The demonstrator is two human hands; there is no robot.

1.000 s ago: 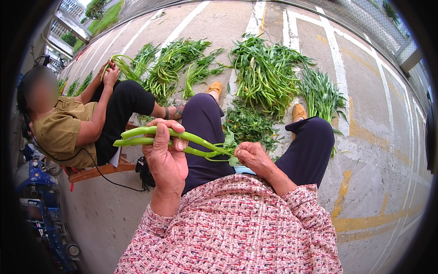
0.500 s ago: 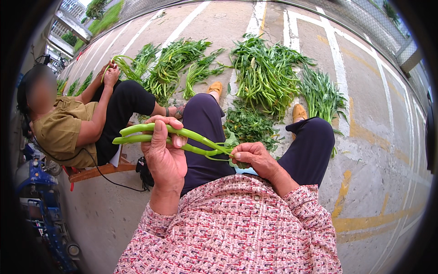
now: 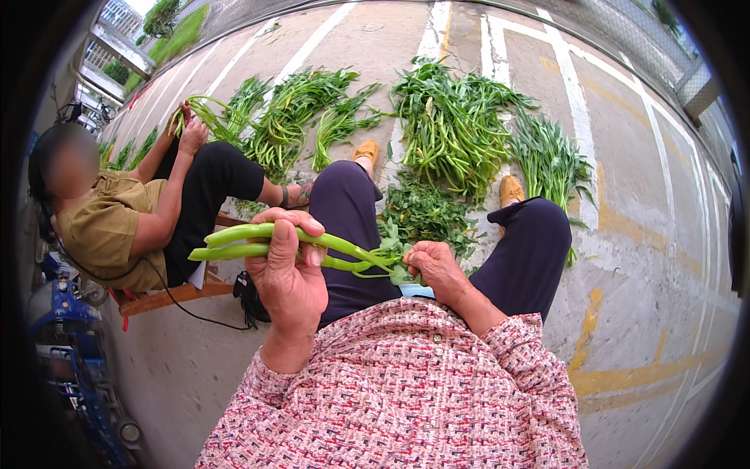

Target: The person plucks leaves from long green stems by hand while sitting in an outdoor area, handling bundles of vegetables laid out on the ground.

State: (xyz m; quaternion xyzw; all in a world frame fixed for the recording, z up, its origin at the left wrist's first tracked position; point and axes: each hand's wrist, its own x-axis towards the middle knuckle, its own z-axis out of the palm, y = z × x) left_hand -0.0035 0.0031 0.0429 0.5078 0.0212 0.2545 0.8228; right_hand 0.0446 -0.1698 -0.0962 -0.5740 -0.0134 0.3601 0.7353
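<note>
My left hand (image 3: 291,285) is closed round two thick green water spinach stems (image 3: 348,248), held in front of my lap with the cut ends pointing left. The stems pass between the thumb and fingers and run on to the right. At their leafy end my right hand (image 3: 439,273) pinches, thumb against fingers, by some small leaves (image 3: 401,274). Part of what it grips is hidden behind the fingers. Beyond my hands, a heap of loose dark leaves (image 3: 428,215) lies on the ground between my feet.
A large pile of water spinach (image 3: 453,129) lies ahead, with a neater bundle (image 3: 551,160) to its right. More bunches (image 3: 301,109) lie at left. A seated person (image 3: 117,211) there handles stems. A blue wheeled vehicle (image 3: 74,344) stands at lower left.
My right hand has shifted slightly right, and more leaf shows beside its fingers. The stems in my left hand have tilted and moved a little down. The other person's hands have shifted slightly.
</note>
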